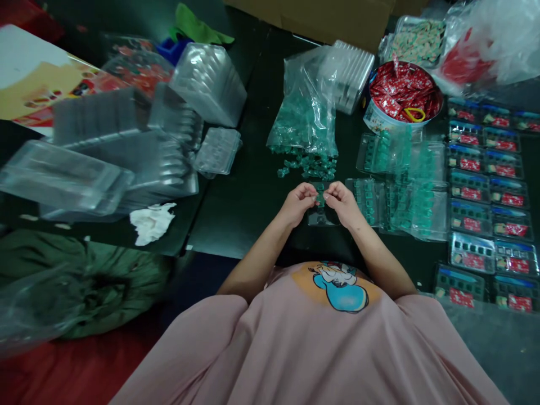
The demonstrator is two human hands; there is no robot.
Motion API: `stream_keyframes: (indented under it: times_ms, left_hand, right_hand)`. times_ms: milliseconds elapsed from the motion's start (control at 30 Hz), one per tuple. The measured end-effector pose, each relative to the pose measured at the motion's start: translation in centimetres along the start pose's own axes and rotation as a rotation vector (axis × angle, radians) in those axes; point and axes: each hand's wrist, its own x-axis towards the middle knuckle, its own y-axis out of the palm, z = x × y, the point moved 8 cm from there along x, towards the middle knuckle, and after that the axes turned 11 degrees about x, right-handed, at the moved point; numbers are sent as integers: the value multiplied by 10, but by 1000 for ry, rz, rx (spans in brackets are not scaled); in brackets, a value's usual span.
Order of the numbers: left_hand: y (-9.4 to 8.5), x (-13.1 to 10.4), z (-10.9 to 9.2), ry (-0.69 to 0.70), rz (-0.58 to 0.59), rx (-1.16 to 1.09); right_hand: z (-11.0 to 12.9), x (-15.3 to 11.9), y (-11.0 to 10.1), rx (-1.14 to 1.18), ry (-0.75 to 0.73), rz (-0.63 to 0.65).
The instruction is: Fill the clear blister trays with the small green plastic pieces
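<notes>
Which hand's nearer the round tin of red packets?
Right. The right hand is below and left of the tin in the picture; the left hand is farther left, so farther away.

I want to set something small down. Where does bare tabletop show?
Bare table shows between the white tissue and the left hand, and between the clear tray stack and the bag of green pieces. Right of the right hand it is crowded: trays of green pieces, then packed trays.

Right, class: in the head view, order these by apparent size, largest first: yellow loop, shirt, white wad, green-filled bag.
1. Shirt, nearest the camera
2. Green-filled bag
3. White wad
4. Yellow loop
</notes>
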Motion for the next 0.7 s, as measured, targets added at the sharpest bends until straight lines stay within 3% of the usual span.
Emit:
stream_keyframes:
  times_ms: [167, 300, 567, 700]
  left_hand:
    - [-8, -7, 10, 27, -55, 160]
    - [-9, -16, 17, 97, -83, 459]
    - [0, -17, 16, 194, -166, 904]
    - [5, -18, 19, 203, -124, 1082]
  right_hand:
    - [-10, -5, -10, -232, 11, 14]
    - [-21, -12, -12, -476, 38, 15]
    - [-32, -13, -8, -781, 16, -23]
    - [-37, -12, -4, -869, 25, 29]
